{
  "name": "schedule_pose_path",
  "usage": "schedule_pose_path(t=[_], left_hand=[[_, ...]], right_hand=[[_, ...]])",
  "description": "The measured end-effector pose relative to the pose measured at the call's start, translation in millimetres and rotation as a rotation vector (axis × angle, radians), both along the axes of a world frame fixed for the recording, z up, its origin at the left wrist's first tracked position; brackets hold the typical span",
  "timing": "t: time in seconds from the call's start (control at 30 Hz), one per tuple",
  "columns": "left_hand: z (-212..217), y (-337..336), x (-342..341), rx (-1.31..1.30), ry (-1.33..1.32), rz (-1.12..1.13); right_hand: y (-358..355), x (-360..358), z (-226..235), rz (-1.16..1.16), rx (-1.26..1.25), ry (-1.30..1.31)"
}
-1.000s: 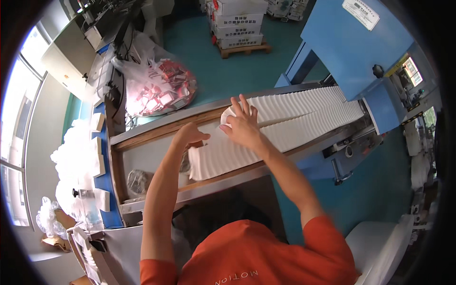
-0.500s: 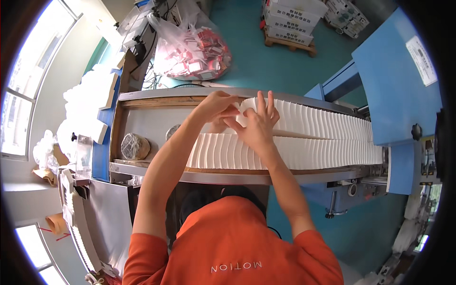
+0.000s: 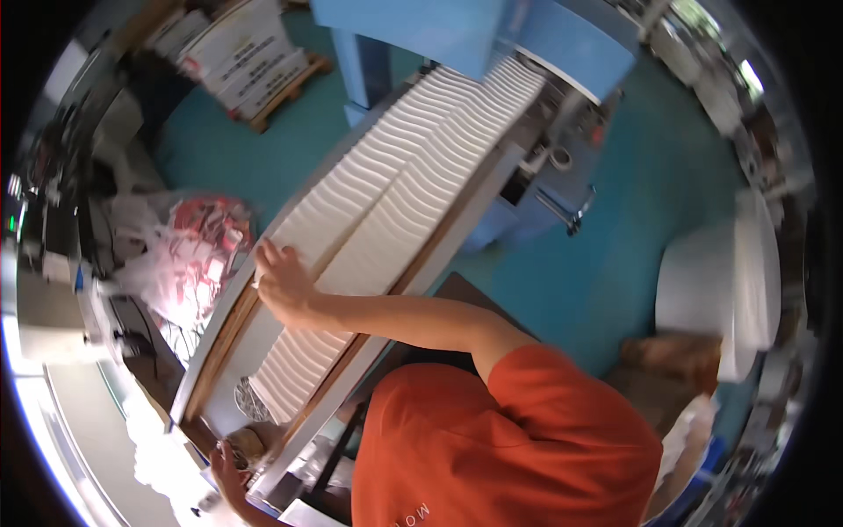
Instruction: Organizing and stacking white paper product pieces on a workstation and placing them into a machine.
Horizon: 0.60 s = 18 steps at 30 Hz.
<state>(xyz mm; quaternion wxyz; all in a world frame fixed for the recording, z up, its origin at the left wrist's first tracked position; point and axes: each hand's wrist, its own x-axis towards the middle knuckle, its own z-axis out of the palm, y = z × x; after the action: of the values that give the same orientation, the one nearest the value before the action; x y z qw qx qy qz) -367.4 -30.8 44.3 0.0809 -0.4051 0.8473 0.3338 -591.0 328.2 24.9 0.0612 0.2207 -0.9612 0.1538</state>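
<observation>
Two long rows of white folded tissue (image 3: 413, 176) lie in a wooden-sided trough (image 3: 215, 351) that runs from the lower left up to a blue machine (image 3: 562, 44). My right hand (image 3: 279, 283) lies on the end of the far row, fingers spread over the top and the end of the stack. The near row (image 3: 294, 373) reaches further toward the trough's lower end. My left hand (image 3: 224, 470) is low at the bottom left, beside the trough's end, blurred and partly cut off. What it holds, if anything, is unclear.
A clear plastic bag with red and white packs (image 3: 198, 241) sits beyond the trough on the teal floor. Cartons on a pallet (image 3: 237, 61) stand at the upper left. A white stack (image 3: 746, 281) stands at the right. A round patterned object (image 3: 250, 400) lies in the trough's end.
The view has swung, so the trough now runs diagonally. My left hand has left the tissue stack and dropped to the trough's end. My right hand stays on the stack.
</observation>
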Motion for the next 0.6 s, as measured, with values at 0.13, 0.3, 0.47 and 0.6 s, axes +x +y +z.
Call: schedule_pose_path(t=[0.13, 0.3, 0.47, 0.6], left_hand=[[-25.0, 2.1, -62.1, 0.011, 0.153, -0.046], [-38.2, 54.6, -152.5, -0.026, 0.193, -0.203], [-36.7, 101.8, -177.5, 0.277, 0.204, -0.453], [-18.5, 169.3, -167.8, 0.257, 0.357, -0.745]], right_hand=[[8.3, -4.1, 2.9, -0.081, -0.03, 0.009], [7.8, 3.6, 0.0, -0.062, -0.092, 0.055], [-7.1, -3.6, -18.2, -0.059, -0.192, 0.078], [17.6, -8.0, -39.7, -0.055, -0.383, 0.292]])
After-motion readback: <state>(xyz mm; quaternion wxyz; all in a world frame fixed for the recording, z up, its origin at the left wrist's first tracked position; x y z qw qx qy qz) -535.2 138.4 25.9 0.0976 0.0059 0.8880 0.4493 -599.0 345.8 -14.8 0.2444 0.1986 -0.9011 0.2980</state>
